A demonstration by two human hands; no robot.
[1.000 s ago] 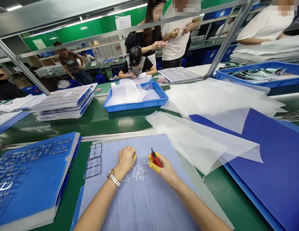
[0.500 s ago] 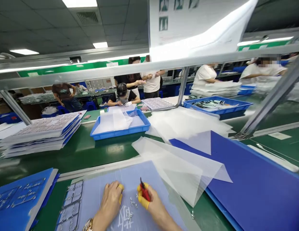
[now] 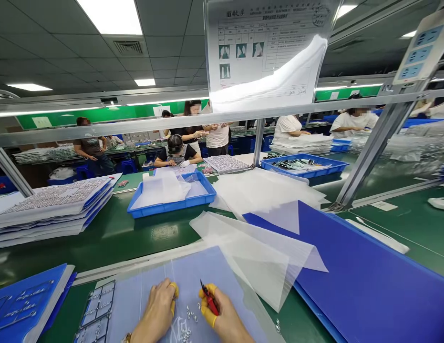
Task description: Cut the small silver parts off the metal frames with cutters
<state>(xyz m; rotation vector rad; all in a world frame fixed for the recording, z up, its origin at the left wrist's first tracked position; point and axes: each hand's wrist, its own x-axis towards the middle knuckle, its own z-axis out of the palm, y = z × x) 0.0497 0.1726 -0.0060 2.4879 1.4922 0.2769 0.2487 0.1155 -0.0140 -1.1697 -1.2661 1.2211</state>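
Note:
My left hand (image 3: 156,312) sits at the bottom of the view, its yellow finger cots pinched together over a small glinting metal part. My right hand (image 3: 222,317) is shut on small red-handled snips (image 3: 209,298), with the blades pointing up and left. Between the hands lies a scatter of small metal pieces (image 3: 190,317) on a pale translucent sheet (image 3: 193,271). To the left of my left hand, a metal fret of linked parts (image 3: 96,309) lies on the same sheet. The lower parts of both hands are cut off by the frame.
A blue foam board with metal frets (image 3: 25,305) lies at the lower left. Translucent sheets (image 3: 250,252) overlap a large blue board (image 3: 354,281) on the right. Beyond stand a blue tray (image 3: 171,200), stacked boards (image 3: 53,209), and a seated co-worker (image 3: 177,152) under an aluminium rail (image 3: 222,119).
The view has tilted upward, so my hands sit lower in the picture and more ceiling shows. Both hands keep the same hold, and the snips stay in my right hand.

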